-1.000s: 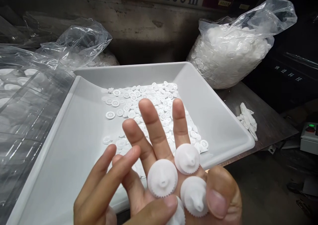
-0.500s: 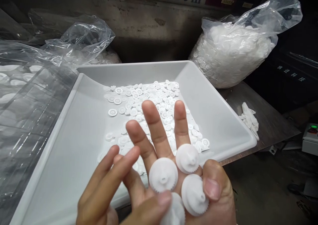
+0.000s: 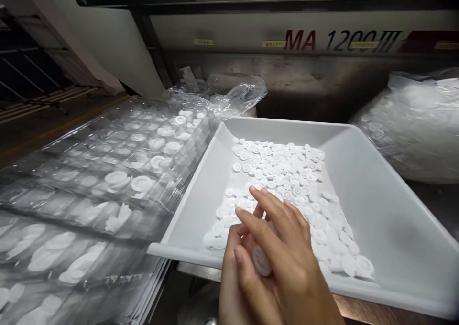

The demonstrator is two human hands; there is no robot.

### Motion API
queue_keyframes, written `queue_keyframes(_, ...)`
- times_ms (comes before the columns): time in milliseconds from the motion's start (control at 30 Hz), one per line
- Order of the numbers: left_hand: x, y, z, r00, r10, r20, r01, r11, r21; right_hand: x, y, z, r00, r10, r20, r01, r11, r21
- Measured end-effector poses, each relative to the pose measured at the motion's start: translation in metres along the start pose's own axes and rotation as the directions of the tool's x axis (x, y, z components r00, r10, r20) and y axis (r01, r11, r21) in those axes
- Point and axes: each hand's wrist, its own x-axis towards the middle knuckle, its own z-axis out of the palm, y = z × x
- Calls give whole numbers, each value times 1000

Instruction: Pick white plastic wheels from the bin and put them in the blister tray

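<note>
My right hand (image 3: 287, 239) is cupped over my left hand (image 3: 233, 277), back turned up and fingers pointing forward. My left hand is curled beneath it, and its palm is mostly hidden. Between the two palms shows a white plastic gear (image 3: 261, 261); a second pale edge peeks out just above it. How many gears lie inside cannot be seen. Both hands hover over the near edge of a light grey plastic tray (image 3: 390, 229), where many loose white gears (image 3: 296, 191) lie spread across the bottom.
On the left, clear blister trays (image 3: 89, 162) hold white parts in their pockets. A crumpled clear bag (image 3: 236, 95) lies behind them. A filled plastic bag (image 3: 416, 129) stands right of the grey tray. A machine panel (image 3: 251, 28) spans the back.
The view has swung left, bringing the blister trays into sight. My right palm, spread open with several gears on it before, has turned over and closed together with my left hand around them.
</note>
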Motion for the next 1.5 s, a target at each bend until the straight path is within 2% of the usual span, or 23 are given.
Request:
queue_keyframes(67,3,6,6,979,-200,-49,191,970,-150,-1,5,-4,999,-14,46,14,1000,16)
queue_keyframes(133,5,10,12,962,-259,-85,231,940,-250,-3,10,-10,997,3,75,-6,999,41)
queue_keyframes(267,7,14,18,969,-227,-99,174,908,-381,-7,19,-17,991,76,109,-82,995,49)
queue_keyframes(467,7,11,19,965,-262,-7,242,901,-359,-14,26,-16,971,115,207,-127,991,43)
queue_keyframes(567,10,11,21,965,-261,-34,233,906,-355,-16,28,-18,966,132,221,-149,987,64)
queue_keyframes(733,14,12,23,967,-221,-129,163,921,-354,-16,32,-22,951,233,206,-247,968,43)
queue_keyframes(1000,12,11,26,978,-145,-148,112,970,-214,-17,36,-21,941,257,219,-266,964,11)
queue_keyframes(1300,11,11,23,986,-164,20,162,945,-283,-20,47,-21,964,209,166,-209,978,-16)
queue_keyframes(1500,15,12,23,990,-73,117,95,977,-190,-18,49,-19,969,196,150,-199,980,8)
